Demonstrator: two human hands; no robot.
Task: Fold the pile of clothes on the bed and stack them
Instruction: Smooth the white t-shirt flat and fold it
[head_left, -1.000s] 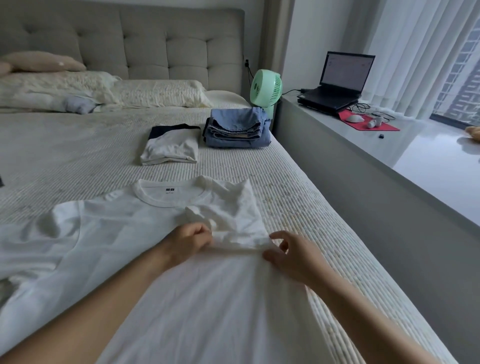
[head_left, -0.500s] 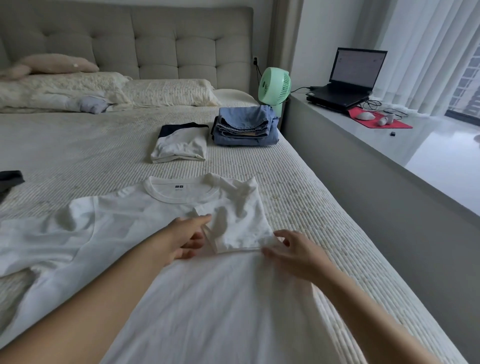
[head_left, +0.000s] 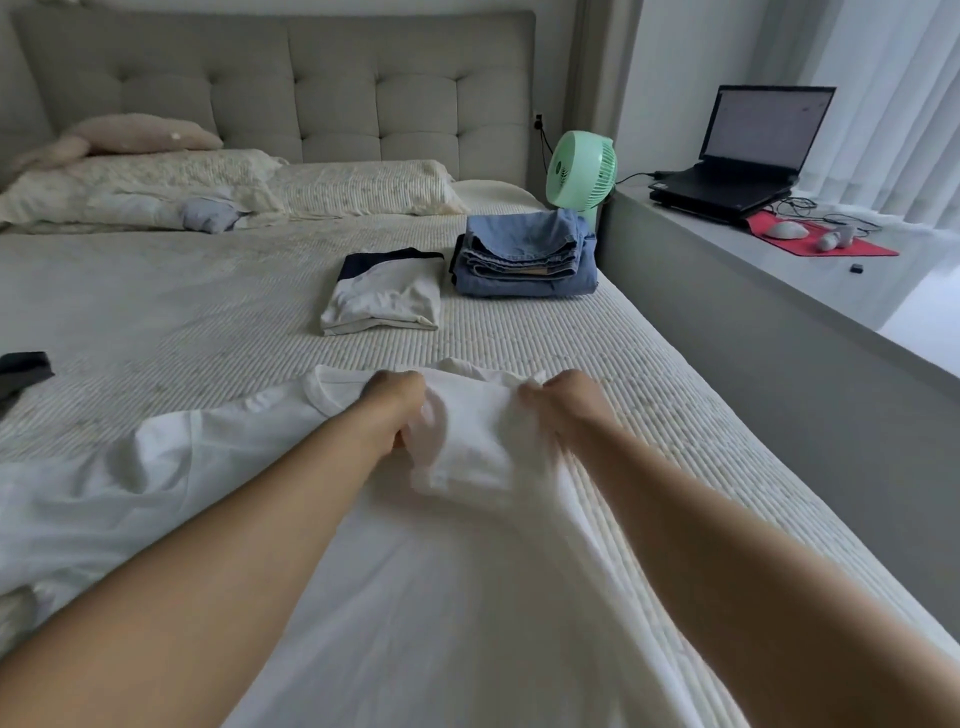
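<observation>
Daylight from the curtained window is falling across a wide bed (head_left: 208, 312) with a ribbed cream cover and a tufted grey headboard, and on its near half a white T-shirt (head_left: 415, 597) is lying spread out, its collar pointing toward the headboard and its hem running off the bottom of the view, so its long axis is running from the person up the bed. Its right side and sleeve are lying doubled over onto the chest. The left hand (head_left: 397, 410) is curling its fingers into the cloth just right of the collar, and the right hand (head_left: 569, 400) is bunching the cloth at the right shoulder in a closed grip; both are blurring a little. Judging from this, the step in hand is setting the first lengthwise fold on the shirt's right side. The next move is likely calling for smoothing that flap flat, then bringing the outstretched left sleeve, which is trailing off toward the left, over to match before halving the shirt top to bottom. Farther up the bed a folded white-and-navy top (head_left: 382, 299) and a stack of folded jeans (head_left: 524, 254) are sitting just beside each other, waiting for the shirt, with a green fan (head_left: 582, 174) behind them.
</observation>
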